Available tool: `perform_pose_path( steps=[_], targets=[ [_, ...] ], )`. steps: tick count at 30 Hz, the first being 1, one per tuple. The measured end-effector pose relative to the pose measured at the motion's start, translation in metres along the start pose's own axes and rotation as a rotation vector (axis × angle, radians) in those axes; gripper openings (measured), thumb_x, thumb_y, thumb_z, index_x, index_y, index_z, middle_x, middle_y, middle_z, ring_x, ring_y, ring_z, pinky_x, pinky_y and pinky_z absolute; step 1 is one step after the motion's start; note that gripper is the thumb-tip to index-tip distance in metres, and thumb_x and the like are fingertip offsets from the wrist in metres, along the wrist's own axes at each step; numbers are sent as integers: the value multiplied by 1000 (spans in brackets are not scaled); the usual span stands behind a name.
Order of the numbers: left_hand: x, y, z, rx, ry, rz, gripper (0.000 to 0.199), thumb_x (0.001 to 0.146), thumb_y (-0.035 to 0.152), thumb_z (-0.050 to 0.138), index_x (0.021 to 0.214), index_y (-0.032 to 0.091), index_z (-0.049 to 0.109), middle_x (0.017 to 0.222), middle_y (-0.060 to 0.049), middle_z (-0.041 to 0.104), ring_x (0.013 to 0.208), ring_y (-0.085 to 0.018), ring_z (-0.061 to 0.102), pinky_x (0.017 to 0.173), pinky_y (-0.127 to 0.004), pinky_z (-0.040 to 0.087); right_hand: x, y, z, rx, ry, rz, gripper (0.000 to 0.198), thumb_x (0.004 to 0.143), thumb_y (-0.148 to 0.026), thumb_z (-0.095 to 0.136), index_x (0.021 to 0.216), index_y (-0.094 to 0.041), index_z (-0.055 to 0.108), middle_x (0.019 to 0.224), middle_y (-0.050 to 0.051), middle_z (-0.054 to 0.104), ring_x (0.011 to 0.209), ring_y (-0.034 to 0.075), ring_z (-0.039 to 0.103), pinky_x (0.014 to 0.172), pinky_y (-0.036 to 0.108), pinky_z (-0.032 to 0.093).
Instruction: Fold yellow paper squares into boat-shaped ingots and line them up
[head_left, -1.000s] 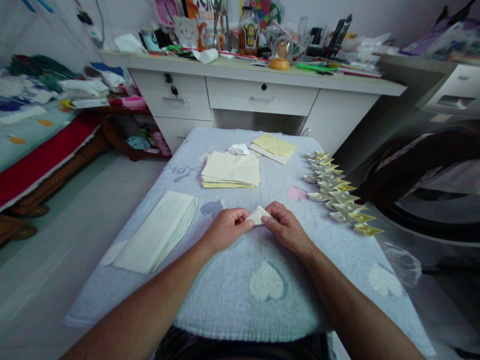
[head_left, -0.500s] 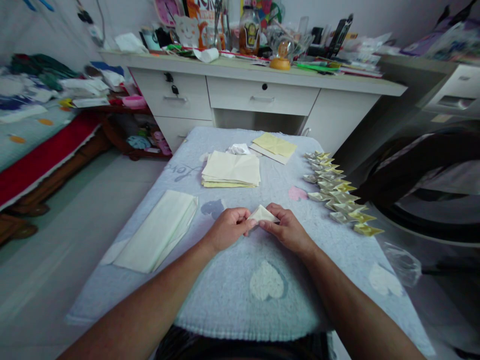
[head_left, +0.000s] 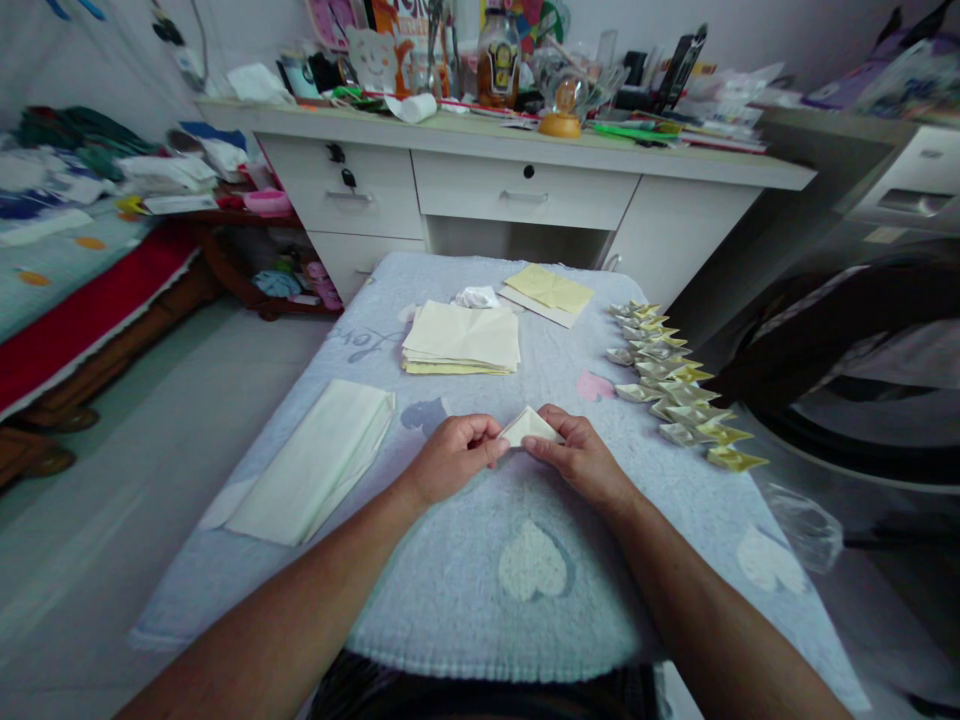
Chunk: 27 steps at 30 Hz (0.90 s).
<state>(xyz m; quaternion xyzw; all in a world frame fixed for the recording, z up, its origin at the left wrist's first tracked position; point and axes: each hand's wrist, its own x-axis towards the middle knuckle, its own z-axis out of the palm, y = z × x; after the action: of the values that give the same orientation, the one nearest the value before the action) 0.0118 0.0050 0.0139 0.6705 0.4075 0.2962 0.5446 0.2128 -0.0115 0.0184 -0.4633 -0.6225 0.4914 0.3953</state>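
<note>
A small piece of folded paper (head_left: 529,428), cream-coloured and triangular at the top, is held between my two hands above the cloth-covered table. My left hand (head_left: 459,455) pinches its left corner with thumb and fingers. On the right corner, my right hand (head_left: 581,450) grips it, thumb in front and fingers behind. Beyond the hands lies a stack of cream paper sheets (head_left: 461,335). To the right stand rows of folded paper boats (head_left: 679,390), white and yellow.
Left on the table lies a long folded white packet (head_left: 311,465). Yellow and white sheets (head_left: 551,290) and a crumpled white tissue (head_left: 477,297) are at the back. A cluttered desk (head_left: 525,150) stands beyond, a washing machine (head_left: 900,300) at right, and a clear plastic bag (head_left: 806,530) past the edge.
Both hands have shifted very slightly to the right with the folded paper, and my left thumb sits nearer its corner. The other things look unmoved.
</note>
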Motion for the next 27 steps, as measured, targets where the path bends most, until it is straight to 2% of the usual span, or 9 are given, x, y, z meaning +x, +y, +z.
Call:
perform_pose_path(
  steps=[10,14,18,27],
  targets=[
    [1,0,2,-52,17,-1,25,83,36,56,67,16,51,58,4,49,56,-9,43,56,-22,32,0,3,2,15,-17,-5,28,80,-45,66,73,-18,63,76,0,48,74,15,46,68,27,35],
    [2,-1,4,-16,-18,10,25,80,38,59,71,16,51,60,6,42,57,-9,37,53,-22,27,0,3,2,-23,-24,-35,30,81,-47,65,73,-18,63,77,0,48,74,15,46,68,27,35],
    [3,-4,6,78,-21,8,34,81,45,60,66,16,50,61,6,36,57,-8,34,52,-22,23,0,3,3,-84,-38,-65,32,82,-48,64,71,-18,63,76,1,49,77,16,46,70,28,35],
    [2,-2,2,58,-8,6,32,82,40,59,62,15,51,56,5,42,54,-8,36,52,-22,26,1,1,-3,-90,6,-57,30,79,-45,70,66,-19,61,73,0,51,76,16,48,70,28,35]
  ],
)
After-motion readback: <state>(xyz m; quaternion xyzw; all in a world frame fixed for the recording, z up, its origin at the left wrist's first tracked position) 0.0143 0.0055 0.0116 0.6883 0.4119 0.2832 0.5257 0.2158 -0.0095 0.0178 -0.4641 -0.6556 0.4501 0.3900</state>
